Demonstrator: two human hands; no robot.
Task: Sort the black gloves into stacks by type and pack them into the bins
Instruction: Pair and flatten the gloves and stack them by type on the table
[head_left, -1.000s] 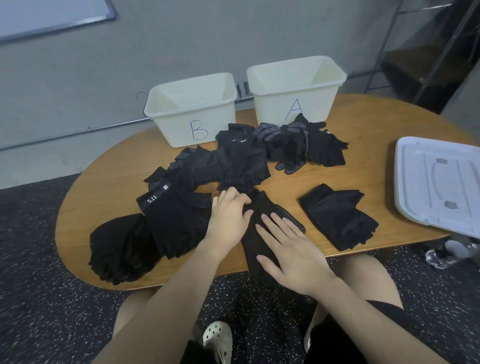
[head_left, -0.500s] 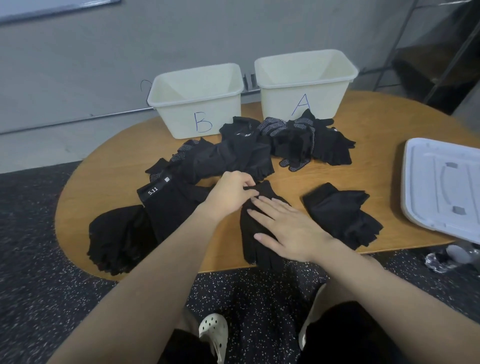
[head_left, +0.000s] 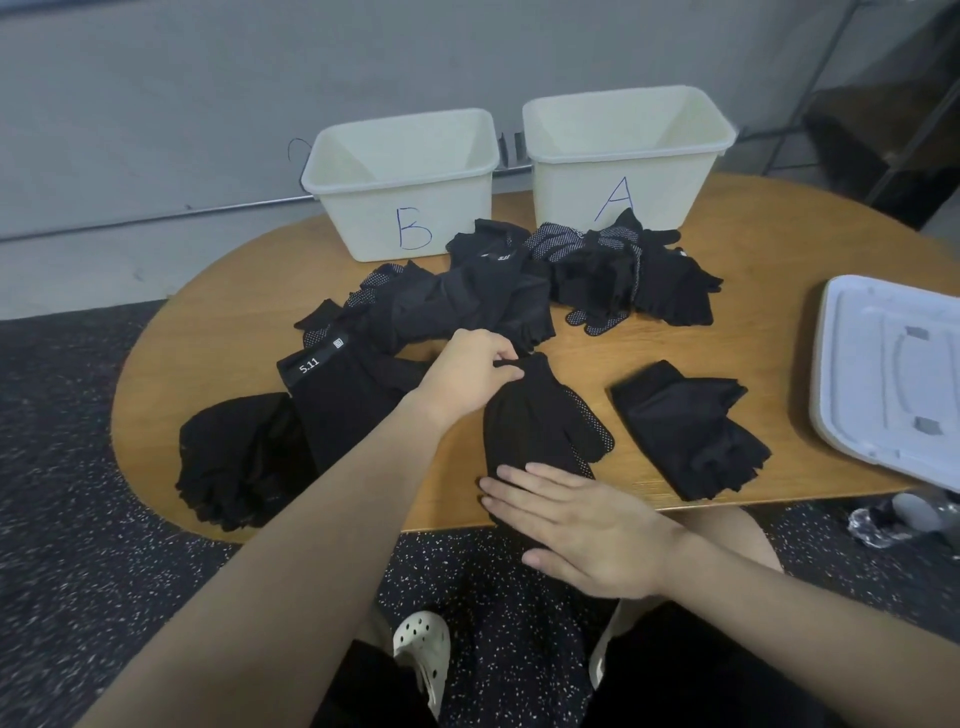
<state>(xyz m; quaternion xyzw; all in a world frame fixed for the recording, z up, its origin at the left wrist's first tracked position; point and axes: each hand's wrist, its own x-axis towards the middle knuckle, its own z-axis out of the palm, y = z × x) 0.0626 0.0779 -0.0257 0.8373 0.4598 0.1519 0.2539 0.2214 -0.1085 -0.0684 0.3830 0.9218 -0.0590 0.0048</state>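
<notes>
Black dotted-palm knit glove (head_left: 540, 415) lies at the near edge of the oval wooden worktop (head_left: 779, 249), cuff end overhanging. Your left hand (head_left: 467, 374) pinches its far tip; right hand (head_left: 582, 525) is flat, fingers straight, pressing the near end. Risk: lift the right w/o support & it slides off to the floor. White bins B (head_left: 400, 171) & A (head_left: 623, 140) look empty.
</notes>
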